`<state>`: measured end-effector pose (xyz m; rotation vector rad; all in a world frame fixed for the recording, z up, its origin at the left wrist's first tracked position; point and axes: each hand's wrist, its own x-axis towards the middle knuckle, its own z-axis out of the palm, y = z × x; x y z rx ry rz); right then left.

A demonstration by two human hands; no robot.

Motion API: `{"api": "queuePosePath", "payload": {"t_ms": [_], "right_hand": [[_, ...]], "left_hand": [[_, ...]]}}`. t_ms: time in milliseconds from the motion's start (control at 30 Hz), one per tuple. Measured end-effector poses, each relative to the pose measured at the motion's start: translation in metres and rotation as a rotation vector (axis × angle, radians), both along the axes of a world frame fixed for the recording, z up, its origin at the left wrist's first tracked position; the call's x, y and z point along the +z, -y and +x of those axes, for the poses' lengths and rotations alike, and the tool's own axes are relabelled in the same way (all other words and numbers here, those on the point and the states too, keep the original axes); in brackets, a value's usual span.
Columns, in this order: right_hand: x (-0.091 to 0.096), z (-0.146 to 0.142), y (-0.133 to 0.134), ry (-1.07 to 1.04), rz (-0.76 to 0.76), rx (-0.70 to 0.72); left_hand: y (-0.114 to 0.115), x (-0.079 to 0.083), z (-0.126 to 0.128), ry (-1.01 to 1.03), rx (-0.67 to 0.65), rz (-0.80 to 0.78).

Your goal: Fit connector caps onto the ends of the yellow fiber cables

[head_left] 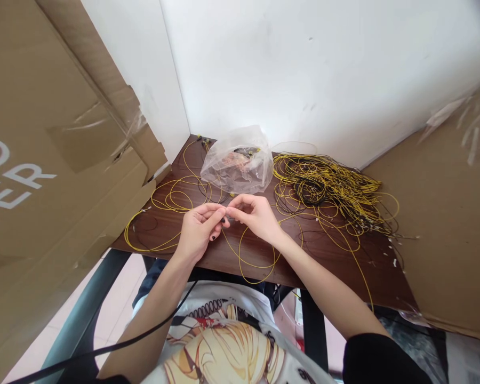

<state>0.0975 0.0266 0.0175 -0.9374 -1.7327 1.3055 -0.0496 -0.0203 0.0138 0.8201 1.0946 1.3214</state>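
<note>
My left hand [202, 226] and my right hand [253, 216] meet over the front of the dark brown table, fingertips pinched close together. A small dark piece shows at the left fingertips; its kind is too small to tell, and the fingers cover most of it. From below the hands a thin yellow cable [257, 266] loops toward the table's front edge. Whatever the right fingertips pinch is hidden. Just behind the hands stands a clear plastic bag [240, 178] with small black, yellow and reddish pieces inside.
A large tangle of yellow and black cables [328, 184] lies on the table [208, 262] at the right. Looser yellow cable loops [172, 194] spread at the left. Cardboard boxes [64, 133] flank both sides, and a white wall [304, 69] rises behind.
</note>
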Motion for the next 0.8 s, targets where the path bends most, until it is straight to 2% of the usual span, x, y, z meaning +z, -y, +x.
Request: {"api": "queuePosePath", "payload": {"t_ms": [267,467,633,800], "right_hand": [[-0.001,0.000,-0.003,-0.032,-0.086,0.039],[0.003,0.000,-0.003,-0.161,-0.175,0.067],[0.010,-0.001,-0.002,-0.196,-0.210,0.028],[0.009,-0.001,-0.002,-0.200,-0.220,0.032]], "left_hand": [[0.001,0.001,0.002,-0.028,0.035,0.024],[0.003,0.004,0.001,-0.043,0.081,0.080],[0.001,0.005,-0.002,0.109,0.174,0.126],[0.000,0.003,-0.002,0.239,0.157,0.089]]}}
